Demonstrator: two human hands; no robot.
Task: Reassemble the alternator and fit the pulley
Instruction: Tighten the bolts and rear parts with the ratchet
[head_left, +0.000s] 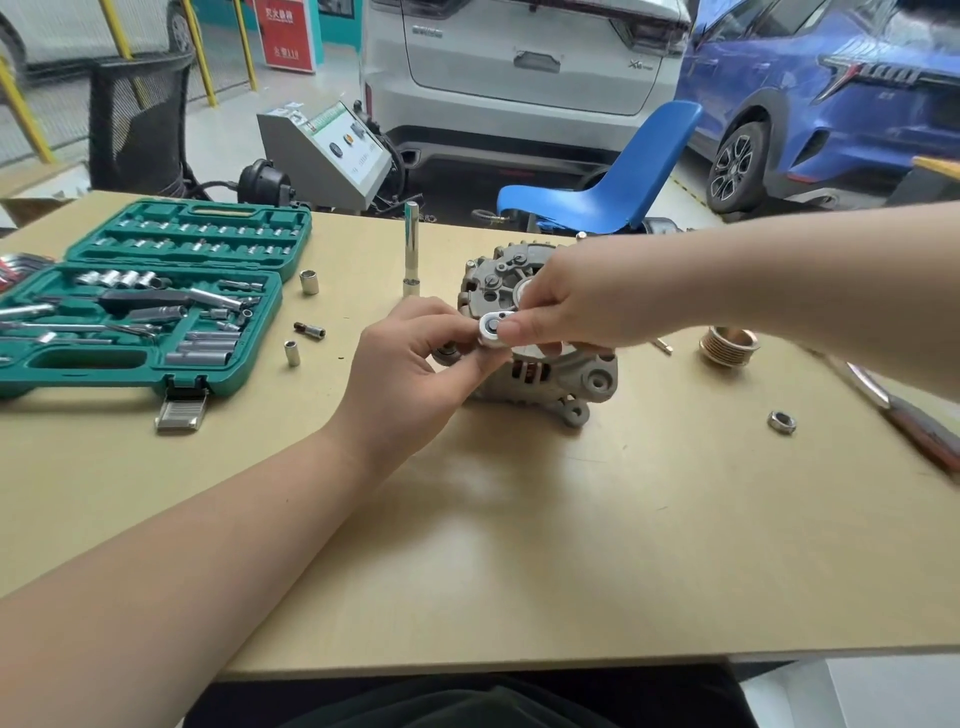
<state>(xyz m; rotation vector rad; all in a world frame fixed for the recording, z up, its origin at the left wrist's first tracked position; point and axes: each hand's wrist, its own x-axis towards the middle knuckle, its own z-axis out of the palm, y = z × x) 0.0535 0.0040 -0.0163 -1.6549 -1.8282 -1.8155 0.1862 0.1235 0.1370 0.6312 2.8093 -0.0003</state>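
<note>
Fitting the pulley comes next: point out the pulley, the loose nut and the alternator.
pulley (726, 345): head view, on its grooved rim.
loose nut (782, 421): head view, on its top face.
alternator (558, 376): head view, on the housing's near side.

Tan table (519, 545): alternator (545, 374) ctr, open socket case (140, 312) left, pulley (726, 345) + nut (782, 421) right, loose sockets (308, 282).

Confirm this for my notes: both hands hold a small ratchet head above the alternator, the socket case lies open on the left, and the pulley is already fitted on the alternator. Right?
Not quite. The head view shows the pulley lying loose on the table, right of the alternator, not fitted. The rest stands: the left hand and right hand hold the ratchet head, and the socket case lies open on the left.
</note>
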